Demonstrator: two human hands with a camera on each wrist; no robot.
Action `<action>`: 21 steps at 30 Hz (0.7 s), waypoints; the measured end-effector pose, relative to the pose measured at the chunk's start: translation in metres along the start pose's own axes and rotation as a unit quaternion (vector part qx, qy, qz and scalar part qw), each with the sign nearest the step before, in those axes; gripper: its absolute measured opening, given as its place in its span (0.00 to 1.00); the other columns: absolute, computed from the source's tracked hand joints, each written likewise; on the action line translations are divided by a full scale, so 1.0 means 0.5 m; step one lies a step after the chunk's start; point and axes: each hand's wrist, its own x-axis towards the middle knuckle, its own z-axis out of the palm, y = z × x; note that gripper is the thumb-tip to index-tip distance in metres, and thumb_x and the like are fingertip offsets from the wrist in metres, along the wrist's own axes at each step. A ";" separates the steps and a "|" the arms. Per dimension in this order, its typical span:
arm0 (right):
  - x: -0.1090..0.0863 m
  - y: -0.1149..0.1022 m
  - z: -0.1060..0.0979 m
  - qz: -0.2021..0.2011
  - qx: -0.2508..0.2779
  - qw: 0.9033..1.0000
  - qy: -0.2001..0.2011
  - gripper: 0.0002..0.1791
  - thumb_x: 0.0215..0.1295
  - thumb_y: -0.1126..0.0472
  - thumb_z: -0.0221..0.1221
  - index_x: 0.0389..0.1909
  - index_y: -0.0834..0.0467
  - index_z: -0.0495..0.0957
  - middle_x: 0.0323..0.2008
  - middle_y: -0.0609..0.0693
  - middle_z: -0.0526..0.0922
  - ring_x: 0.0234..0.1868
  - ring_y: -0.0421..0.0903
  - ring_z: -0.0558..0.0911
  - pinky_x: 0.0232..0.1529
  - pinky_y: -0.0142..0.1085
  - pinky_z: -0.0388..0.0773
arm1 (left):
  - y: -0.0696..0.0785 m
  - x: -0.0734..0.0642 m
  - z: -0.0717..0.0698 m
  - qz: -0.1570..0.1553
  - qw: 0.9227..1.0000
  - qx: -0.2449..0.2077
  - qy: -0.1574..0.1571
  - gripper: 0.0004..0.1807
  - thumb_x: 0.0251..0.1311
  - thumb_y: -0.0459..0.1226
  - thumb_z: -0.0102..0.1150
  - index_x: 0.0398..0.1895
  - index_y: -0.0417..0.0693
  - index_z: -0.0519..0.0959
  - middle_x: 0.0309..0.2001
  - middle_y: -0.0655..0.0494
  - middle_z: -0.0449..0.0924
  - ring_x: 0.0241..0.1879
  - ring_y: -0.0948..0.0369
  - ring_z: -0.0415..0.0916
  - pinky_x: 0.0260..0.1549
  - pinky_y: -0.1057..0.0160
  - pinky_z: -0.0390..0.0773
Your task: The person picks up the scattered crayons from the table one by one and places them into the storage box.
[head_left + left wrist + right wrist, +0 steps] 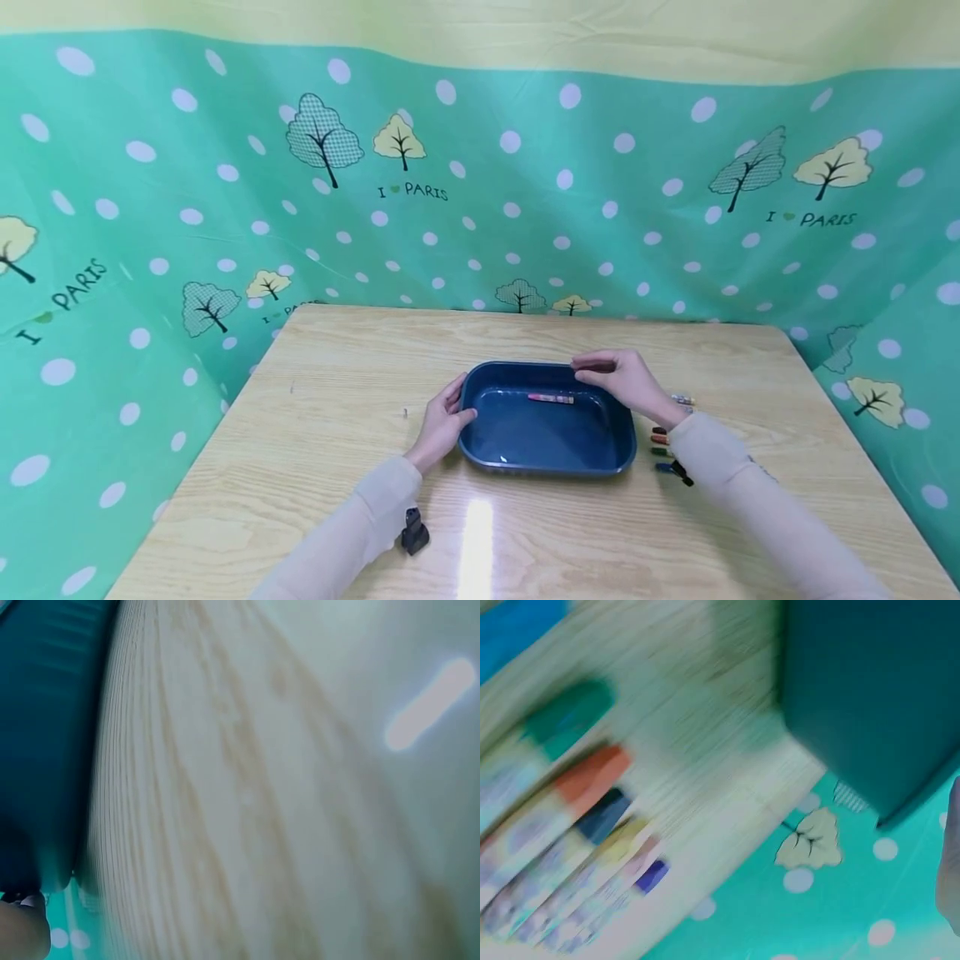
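A dark blue plastic basin (555,472) stands on the table, and one pink crayon (551,398) in a patterned wrapper lies inside near its back wall. At the basin's left side my left hand (444,423) grips the rim, thumb over the inside and fingers along the outer wall. My right hand (622,382) is above the back right corner, its fingers extended and thumb apart, with nothing visible between them. Several crayons (592,780) with coloured tips lie in a row right of the basin, partly hidden under the right sleeve in the head view.
The wooden table (337,367) reaches back to a green dotted curtain (465,250). A black device (414,532) sits by the left wrist, and another dark strap piece (681,473) shows at the right wrist. Light glares on the table's front.
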 end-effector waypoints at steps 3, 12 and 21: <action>-0.014 0.013 -0.030 0.003 -0.005 1.000 0.018 0.22 0.57 0.51 0.61 0.50 0.59 0.78 0.49 0.54 0.81 0.49 0.44 0.81 0.47 0.31 0.80 | -0.001 0.001 0.001 -0.003 1.000 0.000 0.005 0.35 0.52 0.23 0.52 0.67 0.41 0.58 0.65 0.36 0.60 0.64 0.44 0.60 0.62 0.51 0.64; -0.039 0.061 -0.126 -0.015 0.051 0.996 0.072 0.24 0.57 0.52 0.61 0.53 0.60 0.76 0.46 0.46 0.83 0.40 0.27 0.80 0.41 0.21 0.78 | -0.004 0.004 -0.002 -0.006 1.000 0.012 0.011 0.36 0.52 0.23 0.52 0.68 0.43 0.58 0.65 0.39 0.60 0.64 0.46 0.60 0.62 0.52 0.64; -0.032 0.231 -0.184 0.024 0.031 0.996 0.075 0.24 0.57 0.50 0.61 0.54 0.54 0.76 0.46 0.40 0.83 0.43 0.30 0.81 0.42 0.21 0.78 | 0.032 -0.015 0.001 -0.011 1.000 0.001 -0.003 0.35 0.52 0.22 0.50 0.67 0.36 0.57 0.64 0.33 0.59 0.63 0.42 0.60 0.62 0.49 0.63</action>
